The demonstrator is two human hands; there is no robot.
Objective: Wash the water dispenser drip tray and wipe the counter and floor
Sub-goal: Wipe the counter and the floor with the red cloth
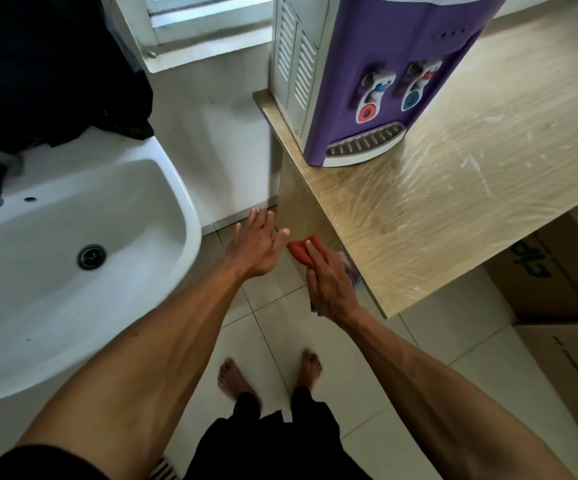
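Drip tray (365,147): 1, seated at dispenser (384,64) base; probably light, stiff plastic; take by front lip. Right hand (329,282) pinches red cloth (301,249); left hand (254,247) spread, empty.

Head-worn view, steeply downward — hands (291,261) near

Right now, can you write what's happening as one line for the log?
right hand: holds red cloth at counter edge | left hand: open, empty | drip tray: in dispenser
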